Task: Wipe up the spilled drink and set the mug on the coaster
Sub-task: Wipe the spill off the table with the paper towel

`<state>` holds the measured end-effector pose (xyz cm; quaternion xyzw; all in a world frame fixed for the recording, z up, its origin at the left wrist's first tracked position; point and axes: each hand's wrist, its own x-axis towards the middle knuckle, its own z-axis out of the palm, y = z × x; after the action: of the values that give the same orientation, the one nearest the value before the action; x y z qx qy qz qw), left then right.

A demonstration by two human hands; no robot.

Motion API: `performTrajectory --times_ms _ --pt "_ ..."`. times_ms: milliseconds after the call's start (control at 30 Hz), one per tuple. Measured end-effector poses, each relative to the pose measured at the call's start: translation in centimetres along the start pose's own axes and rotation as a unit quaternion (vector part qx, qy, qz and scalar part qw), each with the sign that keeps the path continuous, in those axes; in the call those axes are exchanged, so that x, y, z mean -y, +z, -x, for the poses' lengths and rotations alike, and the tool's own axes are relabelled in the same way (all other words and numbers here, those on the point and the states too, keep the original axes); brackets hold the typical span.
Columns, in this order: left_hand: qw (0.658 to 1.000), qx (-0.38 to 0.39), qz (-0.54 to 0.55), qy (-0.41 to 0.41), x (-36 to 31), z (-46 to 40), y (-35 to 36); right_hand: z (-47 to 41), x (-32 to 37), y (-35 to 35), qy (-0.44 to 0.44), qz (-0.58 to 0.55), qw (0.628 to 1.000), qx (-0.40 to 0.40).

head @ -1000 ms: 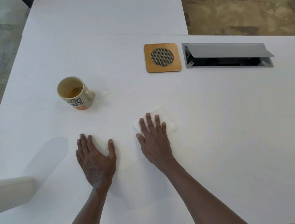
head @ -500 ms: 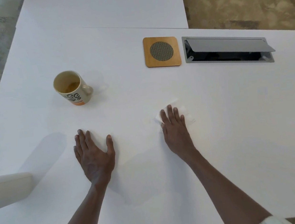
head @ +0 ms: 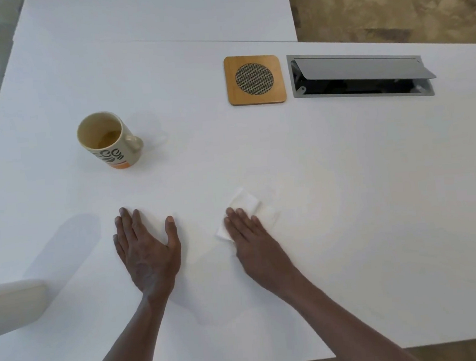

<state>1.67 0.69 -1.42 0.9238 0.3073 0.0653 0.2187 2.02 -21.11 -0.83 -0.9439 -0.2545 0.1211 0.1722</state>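
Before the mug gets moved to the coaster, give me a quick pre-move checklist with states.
1. Mug upright on the table: ok.
2. Coaster top bare: ok.
3. Table between mug and coaster unobstructed: ok.
4. Spill fully wiped: cannot tell; white surface hides any residue.
5. Left hand free to grasp: ok, flat on the table, holding nothing.
6. Right hand free: not ok, pressed flat on the napkin.

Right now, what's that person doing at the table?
They're wiping up a spill. The right hand presses flat on a napkin on the table. The left hand rests flat, holding nothing. The mug stands upright, far from the coaster, so that step is not yet done.
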Motion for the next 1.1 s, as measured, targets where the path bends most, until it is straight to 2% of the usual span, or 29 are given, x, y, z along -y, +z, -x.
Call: performTrajectory --times_ms 133,267,467,600,667,767,867,1000,1100 --pt "1.000 -0.002 0.000 0.001 0.1 0.0 0.0 1.4 -4.2 -2.3 0.077 0.010 0.997 -0.012" --pt "1.000 -0.002 -0.005 0.002 0.0 -0.1 0.2 -3.4 -6.7 -4.2 0.149 -0.015 0.987 -0.051" --pt "1.000 -0.004 -0.002 0.003 0.0 0.0 0.1 -9.4 -2.3 -2.9 0.075 0.006 0.997 -0.026" --pt "1.000 -0.005 -0.001 0.008 0.0 0.0 0.0 -6.2 2.2 0.1 -0.017 0.020 1.000 -0.012" --pt "1.000 -0.001 -0.001 0.008 0.0 0.0 0.0 -2.9 2.9 0.5 -0.035 0.008 0.999 -0.003" --pt "1.000 0.001 -0.001 0.005 0.1 0.0 0.1 0.7 0.8 -0.2 -0.017 0.008 1.000 0.005" --pt "1.000 0.000 0.000 0.007 0.2 -0.1 0.2 1.4 -2.7 -2.0 0.055 0.019 0.998 -0.004" --pt "1.000 -0.003 -0.004 0.006 0.4 -0.2 0.5 -3.2 -5.7 -3.9 0.126 0.007 0.991 -0.037" --pt "1.000 -0.007 -0.005 0.010 0.4 -0.1 0.5 -8.5 -4.5 -3.8 0.111 0.002 0.993 -0.044"
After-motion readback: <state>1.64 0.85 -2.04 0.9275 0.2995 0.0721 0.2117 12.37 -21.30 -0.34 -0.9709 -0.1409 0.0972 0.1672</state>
